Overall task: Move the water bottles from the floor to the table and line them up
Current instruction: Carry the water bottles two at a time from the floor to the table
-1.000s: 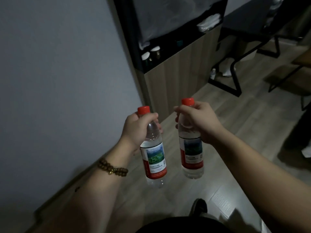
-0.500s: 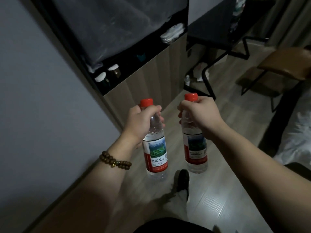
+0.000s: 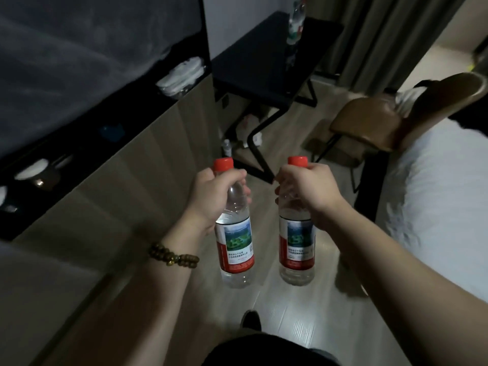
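The table (image 3: 264, 64) and chair (image 3: 369, 120) have swung nearer. The left hand (image 3: 211, 196) and right hand (image 3: 310, 191) stay curled round the necks of the left bottle (image 3: 236, 249) and right bottle (image 3: 297, 249), both clear, red-capped and upright above the floor (image 3: 280, 313). Open floor runs between cabinet (image 3: 148, 165) and bed (image 3: 443, 207) to the table's edge.

No wording legible anywhere. On left bottle (image 3: 235, 249): wrap label with red band, green landscape picture and lines of small print, too blurred to read. On right bottle (image 3: 297, 249): same kind of label, print equally unreadable. On far bottle (image 3: 294, 25) on table (image 3: 250, 64): label too small to tell
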### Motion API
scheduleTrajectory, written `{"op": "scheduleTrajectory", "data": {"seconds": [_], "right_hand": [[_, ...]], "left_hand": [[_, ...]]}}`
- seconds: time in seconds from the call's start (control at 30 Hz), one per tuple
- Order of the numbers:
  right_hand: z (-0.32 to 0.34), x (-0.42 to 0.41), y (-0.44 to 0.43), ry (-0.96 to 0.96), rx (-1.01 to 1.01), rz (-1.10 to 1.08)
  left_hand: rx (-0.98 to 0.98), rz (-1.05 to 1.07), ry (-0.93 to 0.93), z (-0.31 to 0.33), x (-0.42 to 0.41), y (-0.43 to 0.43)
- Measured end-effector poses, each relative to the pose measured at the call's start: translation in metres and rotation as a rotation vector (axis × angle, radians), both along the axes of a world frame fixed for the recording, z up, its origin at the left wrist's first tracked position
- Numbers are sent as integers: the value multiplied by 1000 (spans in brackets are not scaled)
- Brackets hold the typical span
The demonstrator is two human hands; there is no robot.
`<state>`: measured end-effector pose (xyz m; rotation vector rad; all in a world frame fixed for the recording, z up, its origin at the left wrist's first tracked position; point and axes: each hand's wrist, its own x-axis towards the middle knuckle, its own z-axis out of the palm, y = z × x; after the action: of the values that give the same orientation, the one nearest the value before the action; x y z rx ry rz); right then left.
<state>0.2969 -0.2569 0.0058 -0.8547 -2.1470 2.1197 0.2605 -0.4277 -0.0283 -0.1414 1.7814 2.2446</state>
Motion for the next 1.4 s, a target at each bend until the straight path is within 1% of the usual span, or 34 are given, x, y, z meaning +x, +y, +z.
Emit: {"op": "scheduleTrajectory", "data": {"seconds": [0.13,0.27,0.43,0.53,0.7,0.77,0.87,1.0,1.2,1.4], "right_hand": [[-2,-65,65,17,52,-68],[-11,-128,125,49,62,-83],[-20,-232,209,109,13,-36],[-15,-298,259,140,-11,18],[0,-402,332,166,31,127],[5,-444,354,165,68,148],[9,-503,382,163,145,183],[5,-577,407,180,138,193],[-5,-687,432,200,200,199],[-4,-784,451,215,226,199]], "left_hand": [[-31,-82,43,13,-76,60],[-8,-100,53,12,-143,121],[-73,-45,79,0,-232,211],[-94,19,49,2,-289,262],[-160,90,26,11,-375,325],[-217,134,45,14,-409,344],[-206,157,40,19,-456,369],[-193,149,46,15,-527,393],[-182,107,59,0,-653,418],[-248,53,126,5,-764,424]]}}
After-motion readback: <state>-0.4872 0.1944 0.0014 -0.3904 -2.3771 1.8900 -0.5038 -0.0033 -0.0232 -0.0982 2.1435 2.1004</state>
